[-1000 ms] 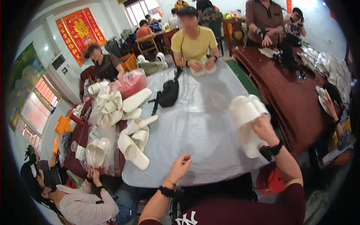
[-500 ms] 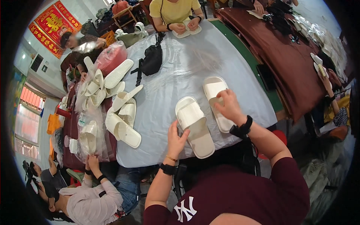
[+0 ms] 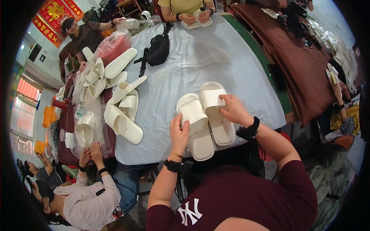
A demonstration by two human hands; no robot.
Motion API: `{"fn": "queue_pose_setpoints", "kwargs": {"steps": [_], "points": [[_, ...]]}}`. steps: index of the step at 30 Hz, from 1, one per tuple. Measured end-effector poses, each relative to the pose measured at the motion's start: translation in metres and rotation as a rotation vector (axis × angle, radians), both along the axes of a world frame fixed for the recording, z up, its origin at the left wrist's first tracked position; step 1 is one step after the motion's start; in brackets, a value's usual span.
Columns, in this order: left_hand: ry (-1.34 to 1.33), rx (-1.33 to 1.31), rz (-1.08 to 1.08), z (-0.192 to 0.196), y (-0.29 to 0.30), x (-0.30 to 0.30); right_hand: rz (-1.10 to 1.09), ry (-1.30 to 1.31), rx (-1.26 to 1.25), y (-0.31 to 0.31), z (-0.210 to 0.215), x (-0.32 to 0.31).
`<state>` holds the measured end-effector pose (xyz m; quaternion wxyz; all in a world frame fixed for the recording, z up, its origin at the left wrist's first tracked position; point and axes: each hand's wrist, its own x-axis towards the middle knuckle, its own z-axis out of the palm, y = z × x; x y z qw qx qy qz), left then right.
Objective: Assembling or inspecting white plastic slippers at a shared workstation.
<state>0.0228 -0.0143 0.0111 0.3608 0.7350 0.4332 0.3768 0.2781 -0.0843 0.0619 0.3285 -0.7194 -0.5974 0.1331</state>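
Across the grey desk (image 3: 246, 84), nearer than the bag (image 3: 158, 51), a pair (image 3: 201, 146) is being aligned, seemingly almost done. One slipper (image 3: 224, 131) is being gripped by the right hand (image 3: 234, 110); from the half-curled left hand (image 3: 179, 135), no clear grip is showing. Left of the bag, loose slippers (image 3: 130, 131) are lying unaligned.

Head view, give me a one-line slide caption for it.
Left hand and right hand at two white slippers, side by side near the table's edge; black bag beyond.
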Motion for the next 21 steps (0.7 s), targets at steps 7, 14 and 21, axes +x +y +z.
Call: {"fn": "queue_pose_setpoints", "kwargs": {"steps": [7, 14, 21], "points": [[0.014, 0.062, -0.024, -0.001, 0.009, -0.021, 0.224, 0.023, -0.227, 0.051, 0.011, 0.043], [0.008, 0.153, 0.034, -0.021, 0.002, -0.026, 0.336, -0.362, -0.067, 0.141, -0.027, 0.073], [0.0, 0.203, 0.059, -0.016, -0.004, -0.027, 0.348, -0.462, -0.221, 0.187, -0.048, 0.071]]}}
